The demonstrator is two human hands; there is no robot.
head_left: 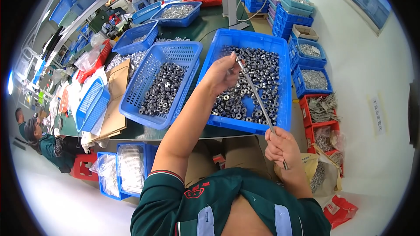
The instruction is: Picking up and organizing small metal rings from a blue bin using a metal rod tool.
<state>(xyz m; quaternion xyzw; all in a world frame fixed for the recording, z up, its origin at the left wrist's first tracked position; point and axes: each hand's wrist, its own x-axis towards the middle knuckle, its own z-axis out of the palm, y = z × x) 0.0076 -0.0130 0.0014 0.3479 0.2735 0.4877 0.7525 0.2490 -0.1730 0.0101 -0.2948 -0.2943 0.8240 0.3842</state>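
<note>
A long thin metal rod [258,96] slants over a blue tray [286,87] of small dark and silver metal rings [262,67]. My right hand [281,148] is closed around the rod's lower part, and the lower end sticks out below the fist. At the upper end, my left hand [224,73] has its thumb and fingers pinched together against the tip, above the rings. Something small and shiny shows at those fingertips, too small to tell apart from the rod's end. The other left fingers are curled and slightly blurred.
Left of the tray stands a blue perforated basket [131,94] with similar dark rings. More baskets and flattened cardboard [114,100] lie on the green table [205,19]. Stacked blue bins [302,76] and red bins [309,124] line the right wall. Two people [46,144] sit at far left.
</note>
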